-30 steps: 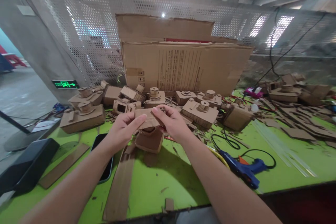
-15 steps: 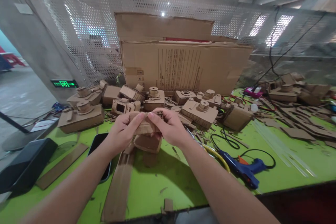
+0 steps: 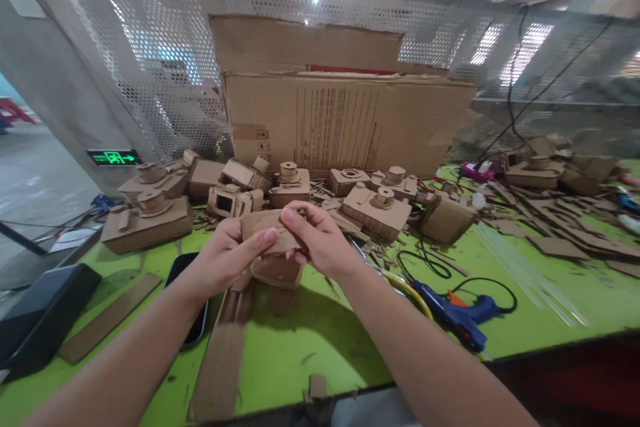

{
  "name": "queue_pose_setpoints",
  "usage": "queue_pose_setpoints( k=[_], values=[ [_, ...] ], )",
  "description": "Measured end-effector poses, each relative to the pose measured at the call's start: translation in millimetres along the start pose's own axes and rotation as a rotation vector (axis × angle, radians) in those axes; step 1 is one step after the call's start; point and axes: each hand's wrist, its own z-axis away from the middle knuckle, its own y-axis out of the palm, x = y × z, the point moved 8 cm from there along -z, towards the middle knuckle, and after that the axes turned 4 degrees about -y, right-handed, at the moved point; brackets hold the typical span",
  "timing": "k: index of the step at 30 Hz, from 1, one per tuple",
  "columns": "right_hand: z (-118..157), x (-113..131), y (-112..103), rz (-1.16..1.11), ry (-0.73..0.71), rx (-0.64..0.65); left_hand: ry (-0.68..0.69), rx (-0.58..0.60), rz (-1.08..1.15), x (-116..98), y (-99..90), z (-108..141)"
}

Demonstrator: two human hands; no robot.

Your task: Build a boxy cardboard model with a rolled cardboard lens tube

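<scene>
Green table (image 3: 345,360): runs under the fingers and out to both sides, littered with offcuts. Large carton (image 3: 270,107): stands well beyond the fingertips. Cardboard strip (image 3: 217,373): lies from just below the left fingers toward the person. Cardboard model (image 3: 370,213) with a round knob: beyond and right of the right fingers, one of a row. Blue glue gun (image 3: 453,313): right of the fingers, past the right forearm; heat not visible. Risk: a rightward swing of that forearm could snag the yellow cable (image 3: 415,293) close beside it and perhaps drag the gun.

Left hand (image 3: 227,257) and right hand (image 3: 323,240): both clamped on one cardboard piece (image 3: 263,221), thumbs on its upper face; fingers beneath mostly hidden. Small open box (image 3: 277,271): directly below the fingers; contact with the piece cannot be told. Judged risks: uneven thumb pressure could crease the piece or split its edge; lowering it could knock the box. Cardboard scrap (image 3: 317,387): smallest noted, nearer the person than the fingers, at the table edge; a brushing sleeve or arm could tip it off.
</scene>
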Motion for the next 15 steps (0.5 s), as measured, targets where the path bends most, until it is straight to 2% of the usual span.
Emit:
queue_pose_setpoints(
  k=[2, 5, 7, 10, 12, 15],
  values=[
    [0, -2, 3, 0.011, 0.003, -0.004, 0.004, 0.005, 0.074, 0, 2.7, 1],
    [2, -3, 4, 0.057, -0.001, -0.029, -0.030, -0.071, 0.076, 4, -1.8, 1],
    [1, -2, -1, 0.108, -0.013, -0.062, -0.024, -0.172, -0.026, 2, -11.7, -1],
    [-2, -1, -17, 0.206, -0.042, -0.146, 0.061, -0.430, -0.320, -10, -34.9, -2],
    [-7, -1, -32, 0.279, -0.064, -0.217, 0.092, -0.558, -0.463, -15, -46.4, -2],
    [-13, -6, -50, 0.381, -0.061, -0.284, 0.057, -0.574, -0.506, -8, -54.5, -6]
  ],
)
